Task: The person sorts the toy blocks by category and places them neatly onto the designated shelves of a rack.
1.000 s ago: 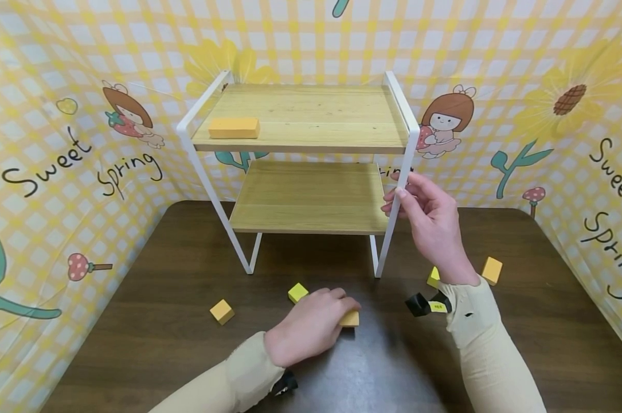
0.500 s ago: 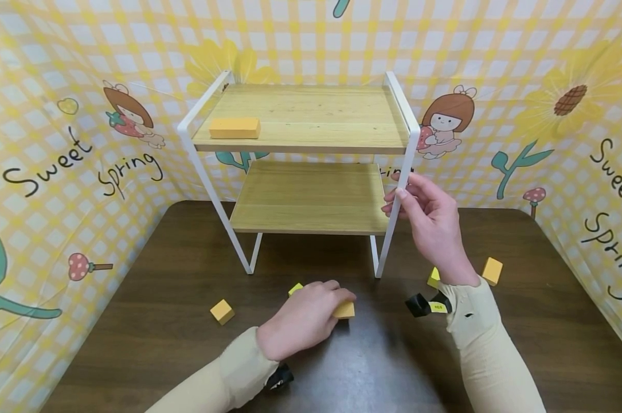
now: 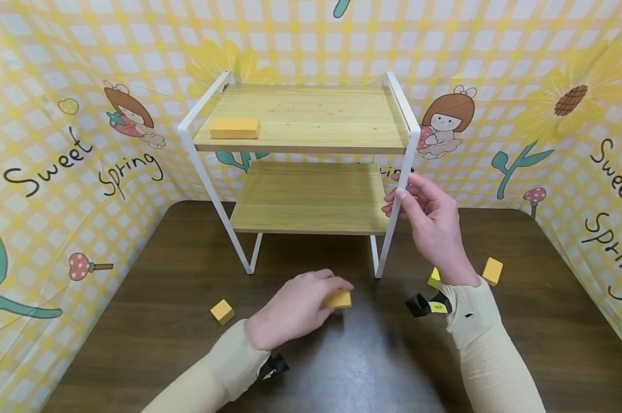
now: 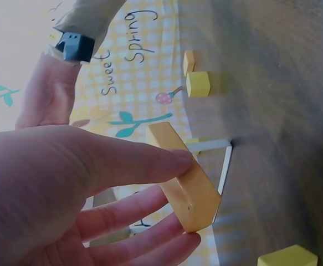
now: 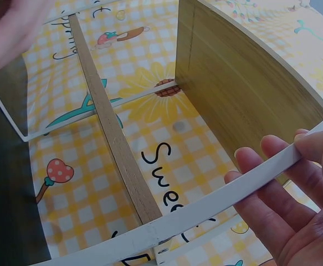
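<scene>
My left hand (image 3: 292, 307) holds an orange rectangular block (image 3: 341, 299) above the dark table, in front of the shelf. In the left wrist view the thumb presses one side of that block (image 4: 194, 194), and fingers lie behind it. My right hand (image 3: 434, 223) pinches the front right leg of a white-framed two-tier shelf (image 3: 311, 215). Seen from the right wrist, the thumb and fingers (image 5: 272, 194) wrap the white bar (image 5: 205, 213) from either side. Another orange block (image 3: 235, 128) lies on the upper board, near its front left corner.
An orange block (image 3: 222, 311) sits on the table at left. A yellow block (image 3: 434, 278) and an orange block (image 3: 492, 271) stand by the right wrist. One more yellow block (image 4: 287, 257) shows low in the left wrist view. Printed cloth surrounds the table.
My left hand has moved up and left toward the shelf with the orange block, now covering the yellow block in the head view. The right hand has stayed on the shelf leg.
</scene>
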Demonstrator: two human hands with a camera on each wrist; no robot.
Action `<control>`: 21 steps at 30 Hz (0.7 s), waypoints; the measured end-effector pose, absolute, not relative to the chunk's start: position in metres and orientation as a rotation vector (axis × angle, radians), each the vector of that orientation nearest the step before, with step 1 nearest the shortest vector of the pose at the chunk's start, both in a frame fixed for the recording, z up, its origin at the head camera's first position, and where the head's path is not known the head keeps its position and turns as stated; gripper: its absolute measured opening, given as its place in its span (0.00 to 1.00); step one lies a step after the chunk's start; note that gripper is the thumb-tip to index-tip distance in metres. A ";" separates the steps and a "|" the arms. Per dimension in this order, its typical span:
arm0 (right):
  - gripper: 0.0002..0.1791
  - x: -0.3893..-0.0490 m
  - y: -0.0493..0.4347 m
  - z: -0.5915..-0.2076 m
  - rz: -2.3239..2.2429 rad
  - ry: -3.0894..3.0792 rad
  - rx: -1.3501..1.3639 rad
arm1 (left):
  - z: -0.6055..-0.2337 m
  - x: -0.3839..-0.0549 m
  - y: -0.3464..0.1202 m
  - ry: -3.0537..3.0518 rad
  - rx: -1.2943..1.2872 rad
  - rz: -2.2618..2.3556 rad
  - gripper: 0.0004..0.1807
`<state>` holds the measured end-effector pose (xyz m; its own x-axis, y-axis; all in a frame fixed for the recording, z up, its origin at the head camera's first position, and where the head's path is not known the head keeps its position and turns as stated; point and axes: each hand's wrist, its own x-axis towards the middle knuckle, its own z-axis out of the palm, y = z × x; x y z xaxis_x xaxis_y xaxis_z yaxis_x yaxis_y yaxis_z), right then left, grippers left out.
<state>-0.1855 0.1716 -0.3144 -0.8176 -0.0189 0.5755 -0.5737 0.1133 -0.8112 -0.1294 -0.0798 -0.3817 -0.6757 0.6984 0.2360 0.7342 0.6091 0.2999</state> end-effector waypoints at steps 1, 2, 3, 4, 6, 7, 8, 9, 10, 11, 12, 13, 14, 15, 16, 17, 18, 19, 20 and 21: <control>0.14 -0.185 0.172 -0.314 1.750 -1.972 0.576 | -0.380 -0.130 -0.081 -2.729 -1.216 -0.581 0.21; 0.14 -0.185 0.172 -0.315 1.750 -1.971 0.576 | -0.379 -0.130 -0.082 -2.730 -1.212 -0.585 0.21; 0.14 -0.185 0.172 -0.315 1.750 -1.971 0.576 | -0.378 -0.131 -0.082 -2.733 -1.207 -0.589 0.21; 0.14 -0.185 0.172 -0.315 1.749 -1.972 0.575 | -0.377 -0.131 -0.083 -2.736 -1.203 -0.596 0.21; 0.14 -0.186 0.172 -0.315 1.748 -1.972 0.575 | -0.376 -0.132 -0.084 -2.746 -1.193 -0.604 0.21; 0.14 -0.186 0.172 -0.315 1.747 -1.973 0.576 | -0.375 -0.132 -0.085 -2.750 -1.191 -0.607 0.21; 0.14 -0.186 0.172 -0.315 1.747 -1.972 0.577 | -0.375 -0.132 -0.085 -2.753 -1.188 -0.606 0.21; 0.14 -0.186 0.172 -0.315 1.744 -1.974 0.577 | -0.375 -0.133 -0.086 -2.753 -1.189 -0.605 0.21; 0.14 -0.186 0.172 -0.315 1.744 -1.974 0.579 | -0.375 -0.133 -0.086 -2.752 -1.188 -0.603 0.21; 0.14 -0.186 0.172 -0.315 1.745 -1.972 0.581 | -0.375 -0.133 -0.087 -2.750 -1.189 -0.602 0.21; 0.14 -0.186 0.172 -0.315 1.746 -1.970 0.584 | -0.375 -0.133 -0.087 -2.747 -1.188 -0.599 0.21; 0.14 -0.186 0.172 -0.315 1.745 -1.970 0.585 | -0.375 -0.134 -0.088 -2.743 -1.189 -0.600 0.21; 0.14 -0.186 0.172 -0.315 1.747 -1.969 0.586 | -0.376 -0.134 -0.088 -2.739 -1.189 -0.600 0.21; 0.14 -0.187 0.172 -0.315 1.749 -1.966 0.587 | -0.376 -0.134 -0.089 -2.734 -1.190 -0.600 0.21; 0.14 -0.187 0.172 -0.315 1.752 -1.963 0.588 | -0.375 -0.134 -0.089 -2.730 -1.190 -0.602 0.21; 0.14 -0.187 0.172 -0.315 1.752 -1.963 0.587 | -0.375 -0.134 -0.090 -2.726 -1.192 -0.606 0.21; 0.14 -0.187 0.172 -0.316 1.752 -1.962 0.586 | -0.375 -0.135 -0.090 -2.722 -1.194 -0.612 0.21; 0.14 -0.186 0.172 -0.315 1.752 -1.962 0.586 | -0.374 -0.135 -0.091 -2.716 -1.196 -0.619 0.21; 0.14 -0.186 0.172 -0.315 1.751 -1.963 0.584 | -0.374 -0.135 -0.092 -2.713 -1.197 -0.621 0.20; 0.14 -0.186 0.172 -0.315 1.752 -1.964 0.583 | -0.373 -0.135 -0.092 -2.710 -1.200 -0.627 0.20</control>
